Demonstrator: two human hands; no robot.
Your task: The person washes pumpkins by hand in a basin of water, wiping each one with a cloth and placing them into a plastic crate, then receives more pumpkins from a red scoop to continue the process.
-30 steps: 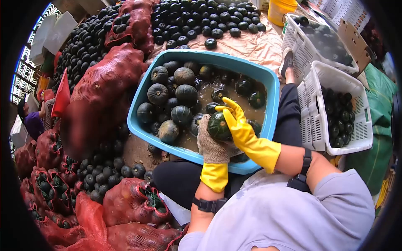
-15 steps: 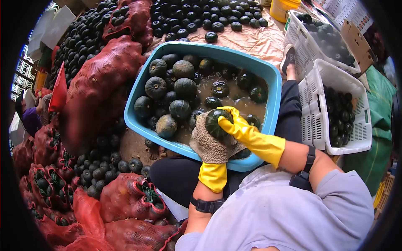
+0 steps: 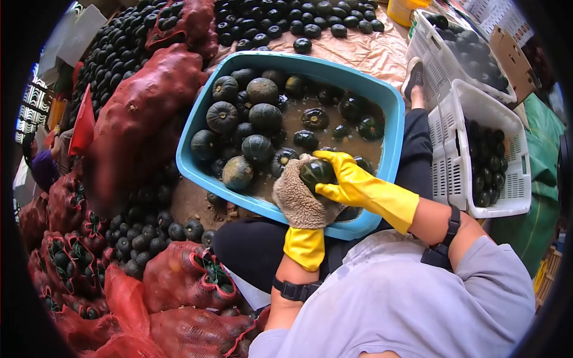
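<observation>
A dark green kabocha squash (image 3: 316,173), wet and shiny, is held between my two hands above the near side of a blue tub (image 3: 391,173). My left hand (image 3: 304,246), in a yellow rubber glove, cups it from the left through a brown fleecy cloth (image 3: 301,200) that hides the fingers. On the right side, the gloved thumb and fingers of my right hand (image 3: 352,184) close around the squash. Muddy water fills the tub. Several squashes are piled at its left, among them a mottled one (image 3: 237,173), while others float on the right.
Red mesh sacks (image 3: 146,89) crowd the left side, with loose squashes between them. White crates (image 3: 519,179) holding squashes stand on the right. Behind the tub, more squashes lie on a tan sheet (image 3: 358,56). Another person's arm (image 3: 57,146) shows at far left.
The squash has turned in my hands and shifted slightly to the right. My right hand has moved a little right, with its fingers changing place on the squash; the cloth hand stays beneath.
</observation>
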